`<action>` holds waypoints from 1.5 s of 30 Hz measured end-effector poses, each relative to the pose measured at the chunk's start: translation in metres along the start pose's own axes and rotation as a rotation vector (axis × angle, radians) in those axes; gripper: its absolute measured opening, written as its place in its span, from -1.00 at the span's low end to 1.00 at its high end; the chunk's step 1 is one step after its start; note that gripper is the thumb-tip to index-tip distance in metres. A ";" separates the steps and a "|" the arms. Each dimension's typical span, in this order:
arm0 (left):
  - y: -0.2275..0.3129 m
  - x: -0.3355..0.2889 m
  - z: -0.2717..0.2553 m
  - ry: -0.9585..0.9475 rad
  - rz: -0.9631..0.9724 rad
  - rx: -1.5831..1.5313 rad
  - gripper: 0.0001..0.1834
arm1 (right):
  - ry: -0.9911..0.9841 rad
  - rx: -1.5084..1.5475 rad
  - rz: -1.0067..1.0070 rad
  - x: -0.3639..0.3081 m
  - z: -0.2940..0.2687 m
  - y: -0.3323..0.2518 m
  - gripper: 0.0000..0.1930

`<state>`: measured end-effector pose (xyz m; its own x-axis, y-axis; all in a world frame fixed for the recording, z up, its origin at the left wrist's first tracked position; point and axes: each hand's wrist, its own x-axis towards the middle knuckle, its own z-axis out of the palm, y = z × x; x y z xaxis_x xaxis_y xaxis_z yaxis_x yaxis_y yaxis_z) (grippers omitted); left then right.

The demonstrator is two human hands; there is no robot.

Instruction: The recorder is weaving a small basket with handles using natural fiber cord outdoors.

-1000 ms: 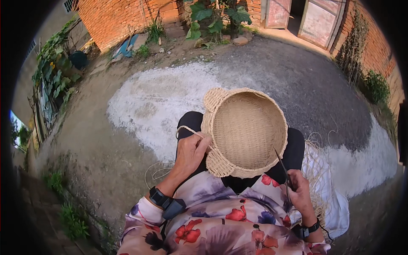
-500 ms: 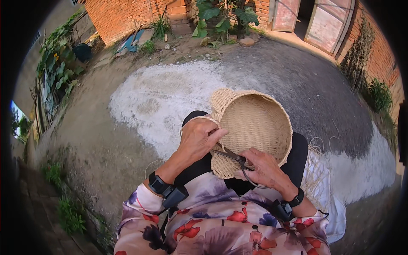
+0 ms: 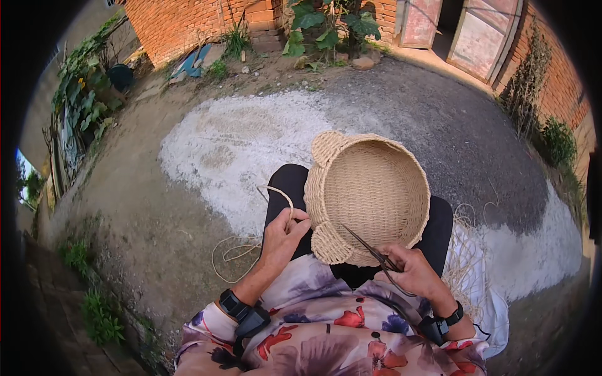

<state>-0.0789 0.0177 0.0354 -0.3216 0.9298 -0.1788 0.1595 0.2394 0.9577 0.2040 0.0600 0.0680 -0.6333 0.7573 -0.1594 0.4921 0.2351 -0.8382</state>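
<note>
Pinching pale cord (image 3: pixel 279 192) in the left hand (image 3: pixel 285 237), right by the left side of a round woven basket (image 3: pixel 370 188) propped across dark-trousered knees (image 3: pixel 288 182). Gripping dark scissors (image 3: pixel 365 242) in the right hand (image 3: pixel 411 271), over the basket's near edge, long axis slanting forward-left. Aimed roughly cord-ward from the right, tbh, but apart from cord and left hand alike.

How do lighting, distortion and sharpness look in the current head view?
Head view, lighting: sun brightens the brick wall, while the doorway between the double doors is dark; head view, distortion: fisheye tilts those doors, black fills the corners; head view, sharpness: the woven basket shows clear weave, the scissors a readable outline.
</note>
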 end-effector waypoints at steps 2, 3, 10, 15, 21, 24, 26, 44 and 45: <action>-0.004 -0.011 0.011 -0.008 0.049 0.208 -0.65 | -0.019 0.071 0.067 -0.008 0.003 0.002 -0.53; -0.004 -0.013 0.017 0.043 0.177 0.333 -0.60 | -0.036 0.035 0.088 -0.011 0.004 0.002 -0.50; -0.003 -0.011 0.037 0.030 0.149 0.197 -0.58 | 0.120 -0.086 -0.179 -0.011 0.016 0.003 -0.47; -0.007 -0.010 0.042 0.073 0.085 0.185 -0.67 | 0.124 -0.251 -0.234 -0.007 0.019 0.002 -0.46; -0.015 -0.006 0.044 0.097 0.027 0.051 -0.72 | 0.128 -0.353 -0.255 -0.003 0.019 -0.003 -0.47; -0.020 -0.005 0.047 0.108 0.028 -0.013 -0.72 | 0.130 -0.381 -0.260 -0.002 0.019 -0.005 -0.46; -0.023 -0.004 0.048 0.112 0.030 -0.086 -0.72 | 0.129 -0.393 -0.266 -0.001 0.019 -0.005 -0.47; -0.025 -0.007 0.059 0.119 -0.043 -0.340 -0.79 | 0.084 -0.832 -0.435 0.002 -0.002 -0.046 -0.57; -0.024 -0.007 0.061 0.123 -0.049 -0.368 -0.80 | 0.054 -0.852 -0.428 0.003 -0.003 -0.049 -0.58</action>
<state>-0.0238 0.0219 0.0000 -0.4335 0.8741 -0.2194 -0.1969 0.1457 0.9695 0.1803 0.0527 0.1100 -0.8426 0.5262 0.1151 0.5080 0.8473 -0.1550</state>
